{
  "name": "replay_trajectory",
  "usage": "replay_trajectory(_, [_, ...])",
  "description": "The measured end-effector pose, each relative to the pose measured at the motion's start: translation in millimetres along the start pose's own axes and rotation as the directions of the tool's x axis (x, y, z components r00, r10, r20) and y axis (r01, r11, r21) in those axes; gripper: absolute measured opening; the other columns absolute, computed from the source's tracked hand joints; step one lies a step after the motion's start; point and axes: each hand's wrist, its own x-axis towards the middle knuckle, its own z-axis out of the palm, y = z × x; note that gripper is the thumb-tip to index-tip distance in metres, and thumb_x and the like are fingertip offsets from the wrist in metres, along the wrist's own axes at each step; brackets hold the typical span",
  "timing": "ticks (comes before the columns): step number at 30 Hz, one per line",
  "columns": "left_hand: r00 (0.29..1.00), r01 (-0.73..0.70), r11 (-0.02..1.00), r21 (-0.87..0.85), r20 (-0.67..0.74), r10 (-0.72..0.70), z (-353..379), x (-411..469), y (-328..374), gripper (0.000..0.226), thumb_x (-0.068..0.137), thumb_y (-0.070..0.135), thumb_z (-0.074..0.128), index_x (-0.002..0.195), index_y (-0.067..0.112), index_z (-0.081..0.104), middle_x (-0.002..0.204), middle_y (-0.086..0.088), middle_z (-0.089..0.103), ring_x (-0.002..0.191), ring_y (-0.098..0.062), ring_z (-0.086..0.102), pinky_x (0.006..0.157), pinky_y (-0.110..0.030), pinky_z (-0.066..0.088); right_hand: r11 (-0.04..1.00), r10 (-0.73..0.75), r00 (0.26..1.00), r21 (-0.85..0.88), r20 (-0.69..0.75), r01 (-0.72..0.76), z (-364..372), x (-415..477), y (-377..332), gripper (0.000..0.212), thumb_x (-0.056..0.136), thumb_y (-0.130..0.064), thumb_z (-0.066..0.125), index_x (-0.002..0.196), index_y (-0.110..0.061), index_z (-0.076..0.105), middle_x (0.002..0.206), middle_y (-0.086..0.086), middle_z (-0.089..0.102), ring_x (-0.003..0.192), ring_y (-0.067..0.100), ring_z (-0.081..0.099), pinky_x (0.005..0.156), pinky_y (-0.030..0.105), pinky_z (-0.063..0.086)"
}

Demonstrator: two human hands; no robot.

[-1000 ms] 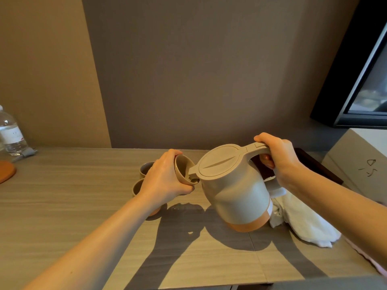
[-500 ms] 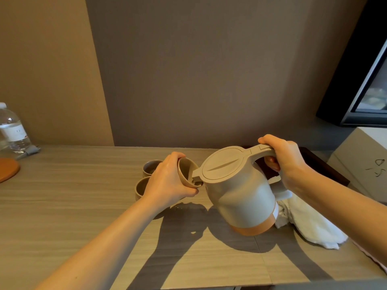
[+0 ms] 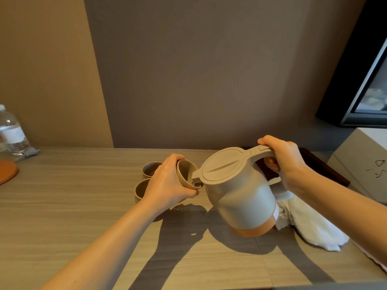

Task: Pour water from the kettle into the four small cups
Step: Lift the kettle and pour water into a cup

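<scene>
While one kettle (image 3: pixel 240 197) tilts, three cups (image 3: pixel 142 190) visible, one held.

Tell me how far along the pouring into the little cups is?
Done: unclear. The far cup and near cup stand on the table, but their fill can't be judged. In hand: the left hand holds a third cup tilted at the spout of the kettle, which the right hand tips by its handle. Left: finishing this one; only three of four cups show.

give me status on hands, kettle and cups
Left hand holds tilted cup at spout. Right hand grips kettle, tipped to pour. Far cup and near cup on table, out of the way.
</scene>
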Motion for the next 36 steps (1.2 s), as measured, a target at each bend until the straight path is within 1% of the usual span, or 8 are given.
replay_trajectory(7, [1.0,-0.006,1.0,0.0,-0.005,0.006,-0.3,0.3,0.3,0.092,0.053,0.043,0.092,0.127,0.038,0.039,0.124,0.015,0.053,0.112,-0.011,0.052,0.089,-0.031,0.054,1.0,-0.001,1.0,-0.02,0.008,0.001,0.3,0.1,0.3,0.029,0.085,-0.036,0.064,0.073,-0.01,0.059,0.067,0.005,0.054,0.063,0.017,0.046,0.062,0.029,0.037])
replay_trajectory(12, [1.0,0.002,1.0,0.011,-0.001,-0.002,0.3,0.0,0.0,0.093,0.053,0.042,0.092,0.128,0.037,0.038,0.126,0.014,0.053,0.113,-0.011,0.052,0.089,-0.031,0.054,1.0,-0.018,1.0,-0.024,0.025,0.018,0.8,-2.2,-2.2,0.027,0.087,-0.032,0.062,0.071,-0.01,0.06,0.066,0.005,0.053,0.06,0.015,0.045,0.058,0.027,0.035])
replay_trajectory(17, [1.0,-0.008,1.0,0.024,0.004,0.008,1.8,-0.5,-1.4,0.094,0.052,0.044,0.092,0.128,0.038,0.038,0.125,0.014,0.053,0.112,-0.011,0.052,0.088,-0.03,0.053,0.999,-0.03,0.999,-0.041,0.038,0.032,1.3,-3.0,-3.6,0.027,0.088,-0.031,0.062,0.073,-0.008,0.061,0.067,0.006,0.054,0.06,0.015,0.045,0.058,0.026,0.036])
replay_trajectory(22, [1.0,-0.01,1.0,0.012,0.015,0.009,2.0,-1.0,-2.0,0.094,0.052,0.044,0.092,0.128,0.038,0.038,0.124,0.015,0.053,0.111,-0.011,0.052,0.087,-0.031,0.054,0.998,-0.035,0.998,-0.048,0.045,0.037,1.0,-3.8,-5.0,0.028,0.088,-0.029,0.062,0.07,-0.009,0.06,0.058,0.003,0.051,0.056,0.015,0.042,0.056,0.026,0.034])
replay_trajectory(26, [1.0,-0.004,1.0,0.005,0.023,0.004,3.8,-2.6,-1.8,0.092,0.054,0.04,0.092,0.128,0.038,0.038,0.123,0.015,0.053,0.11,-0.012,0.053,0.086,-0.027,0.053,0.997,-0.038,0.998,-0.063,0.043,0.04,1.5,-4.4,-6.7,0.029,0.087,-0.029,0.062,0.067,-0.008,0.058,0.044,-0.004,0.051,0.055,0.015,0.041,0.055,0.025,0.032])
replay_trajectory(31, [1.0,0.006,1.0,-0.022,0.023,-0.006,6.3,-5.6,-1.3,0.091,0.054,0.036,0.092,0.128,0.036,0.039,0.123,0.015,0.053,0.111,-0.012,0.053,0.086,-0.026,0.051,0.996,-0.045,0.998,-0.071,0.049,0.049,3.0,-6.5,-8.8,0.03,0.088,-0.026,0.062,0.064,-0.008,0.057,0.034,-0.011,0.046,0.054,0.015,0.038,0.054,0.024,0.031])
replay_trajectory(34, [1.0,0.003,0.999,-0.036,0.025,-0.002,6.8,-7.4,-0.6,0.087,0.055,0.034,0.092,0.123,0.039,0.039,0.118,0.018,0.051,0.109,-0.01,0.052,0.082,-0.022,0.048,0.996,-0.047,0.998,-0.071,0.039,0.049,4.4,-7.3,-8.9,0.029,0.089,-0.026,0.062,0.066,-0.008,0.058,0.045,-0.003,0.05,0.056,0.014,0.04,0.054,0.024,0.032])
replay_trajectory(36, [1.0,0.005,0.999,-0.051,0.024,-0.003,6.7,-8.5,0.2,0.087,0.056,0.032,0.092,0.124,0.038,0.039,0.118,0.018,0.05,0.108,-0.009,0.051,0.082,-0.022,0.047,0.996,-0.049,0.998,-0.072,0.039,0.052,5.1,-7.7,-9.2,0.029,0.089,-0.025,0.062,0.066,-0.008,0.058,0.043,-0.004,0.05,0.056,0.014,0.04,0.055,0.024,0.033])
